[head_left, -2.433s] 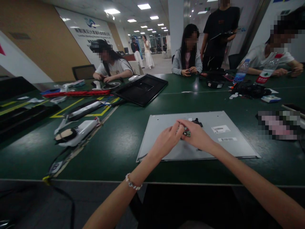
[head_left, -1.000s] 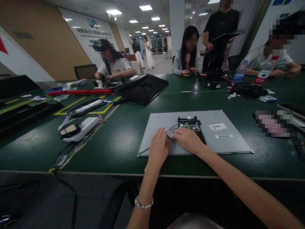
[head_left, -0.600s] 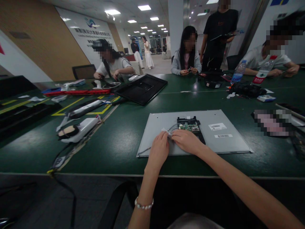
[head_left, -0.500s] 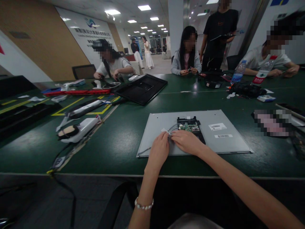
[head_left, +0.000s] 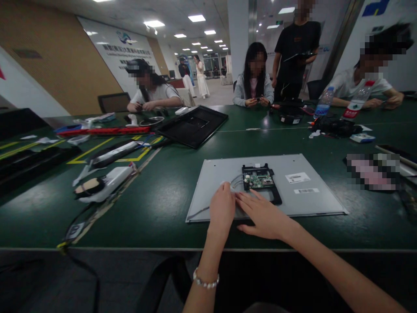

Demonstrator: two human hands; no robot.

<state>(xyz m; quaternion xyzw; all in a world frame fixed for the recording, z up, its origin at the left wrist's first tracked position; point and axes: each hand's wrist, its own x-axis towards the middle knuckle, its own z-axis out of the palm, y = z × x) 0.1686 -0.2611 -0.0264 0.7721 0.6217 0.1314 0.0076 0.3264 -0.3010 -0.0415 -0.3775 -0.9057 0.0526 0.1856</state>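
A flat silver display panel [head_left: 312, 203] lies back side up on the table. Fixed to it is a black bracket [head_left: 276, 196] carrying a green circuit board [head_left: 259, 180]. From the board a thin grey cable [head_left: 199, 212] runs left across the panel and passes under my fingers. My left hand [head_left: 223, 209], a beaded bracelet on its wrist, is closed on the cable left of the board; its fingertips partly hide what they pinch. Beside it my right hand [head_left: 265, 215] lies over the panel's front part, fingers stretched out and thumb apart, with nothing visible in it.
Behind the panel rests a black plastic frame [head_left: 195, 126]. A white device with a strap [head_left: 109, 184] lies to the left, near a black cord [head_left: 87, 269]. Two bottles [head_left: 325, 104] and a dark bundle [head_left: 339, 126] stand at the right. Several people sit or stand across the table [head_left: 156, 217].
My right hand has drawn back from the cable toward me, and its fingers have straightened. My left hand stays closed at the cable. The camera view has shifted slightly.
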